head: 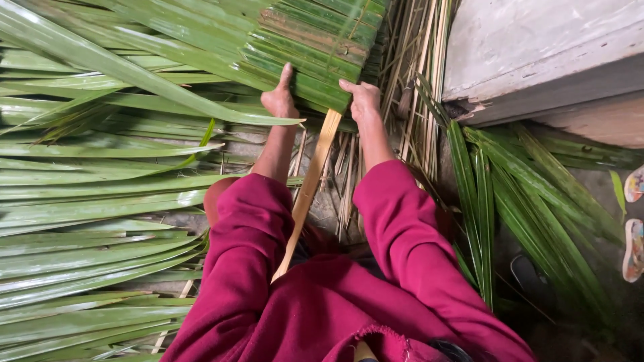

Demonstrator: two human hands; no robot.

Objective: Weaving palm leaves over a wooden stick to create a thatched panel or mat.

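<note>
While both sleeves reach up mid-frame, the left hand [280,97] and right hand [363,99] grip the folded leaves [315,50] on a stick [310,184].

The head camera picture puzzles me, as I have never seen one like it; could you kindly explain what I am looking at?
The camera sits on a person's head and looks down, so you see their own arms in dark pink sleeves reaching forward. There is no machine, only two bare hands. The left hand and the right hand both press on the near edge of a panel of folded green leaves. A pale wooden slat runs from that panel back toward the person. Long loose green leaves lie on the left, more on the right beside a grey block, and dry sticks lie beyond.
</note>
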